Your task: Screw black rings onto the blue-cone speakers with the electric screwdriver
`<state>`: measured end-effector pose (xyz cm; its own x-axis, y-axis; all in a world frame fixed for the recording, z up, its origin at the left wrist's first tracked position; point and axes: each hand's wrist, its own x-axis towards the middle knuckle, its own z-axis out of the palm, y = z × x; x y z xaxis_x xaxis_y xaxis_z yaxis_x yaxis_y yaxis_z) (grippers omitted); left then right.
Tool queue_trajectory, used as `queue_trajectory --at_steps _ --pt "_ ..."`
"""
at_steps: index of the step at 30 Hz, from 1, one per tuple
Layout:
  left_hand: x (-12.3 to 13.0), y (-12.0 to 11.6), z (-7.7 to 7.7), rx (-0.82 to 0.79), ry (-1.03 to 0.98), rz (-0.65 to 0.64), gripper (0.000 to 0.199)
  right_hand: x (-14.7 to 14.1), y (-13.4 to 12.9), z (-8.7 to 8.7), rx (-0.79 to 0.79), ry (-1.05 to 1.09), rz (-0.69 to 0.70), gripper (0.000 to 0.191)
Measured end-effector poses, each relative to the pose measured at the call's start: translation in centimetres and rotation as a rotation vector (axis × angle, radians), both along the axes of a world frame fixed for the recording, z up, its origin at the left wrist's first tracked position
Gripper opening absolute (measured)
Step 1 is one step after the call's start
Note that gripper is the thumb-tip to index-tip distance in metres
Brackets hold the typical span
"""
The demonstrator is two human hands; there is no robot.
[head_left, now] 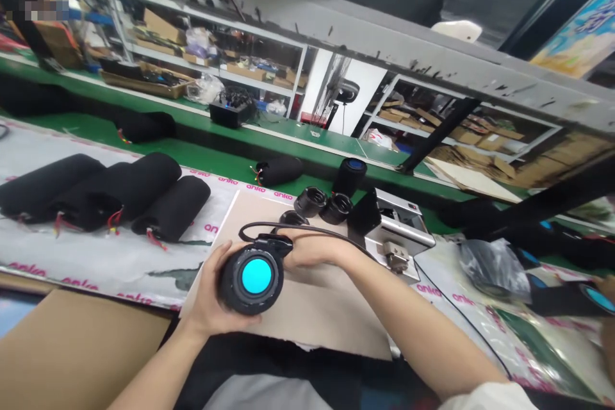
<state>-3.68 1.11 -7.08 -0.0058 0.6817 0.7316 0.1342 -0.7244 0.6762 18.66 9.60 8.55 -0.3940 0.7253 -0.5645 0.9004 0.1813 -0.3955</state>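
Cylinder in hand: a black, round-bodied cylinder with a turquoise disc on its near end [250, 282], held at lower centre of the frame, above a tan cardboard sheet [331, 307].
Left hand: the left hand [206, 295] is clamped around the cylinder, wrapping its left side and underside.
Right hand: the right hand [312, 250] sits just right of the cylinder, at a small black plastic piece [273, 243]; its fingertips are hidden, so I cannot tell how firmly they close.
Cable: a thin black cable [312, 229] loops above the right hand; best kept slack and clear of the wrist.
Good handling: I would keep the left grip snug on the sides, off the turquoise face, and the small piece square to the rim, without forcing.
Beyond the hands: open black plastic rings [311, 201] at frame centre, beside a silver box-shaped metal machine [406, 230]; more elbow room there would help avoid knocks.
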Motion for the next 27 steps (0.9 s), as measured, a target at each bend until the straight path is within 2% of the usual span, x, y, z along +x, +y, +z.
queue_trajectory --at_steps 3,8,12,16,20,24,27 --pt "0.0 -0.1 0.6 0.038 0.004 -0.018 0.117 -0.6 -0.9 -0.1 -0.05 0.013 0.004 0.045" --pt "0.3 0.0 2.2 0.131 0.063 0.026 0.105 0.0 -1.1 -0.5 -0.059 0.026 -0.075 0.04" --pt "0.0 0.3 1.8 0.125 0.085 0.138 0.103 1.9 -2.1 -1.0 -0.06 -0.009 -0.145 0.037" --pt "0.4 0.4 1.3 0.022 0.098 0.151 0.107 3.8 -3.1 -1.1 -0.057 0.002 -0.184 0.037" --pt "3.2 -0.3 1.8 -0.15 0.116 0.142 0.109 4.8 -3.4 -0.9 -0.041 0.105 -0.232 0.043" --pt "5.6 -1.0 2.4 -0.213 0.122 0.045 0.098 5.4 -3.7 -0.5 -0.021 0.289 -0.285 0.047" --pt "5.6 -1.2 2.8 -0.217 0.149 -0.012 0.093 6.2 -4.5 -0.2 0.031 0.415 -0.374 0.05"
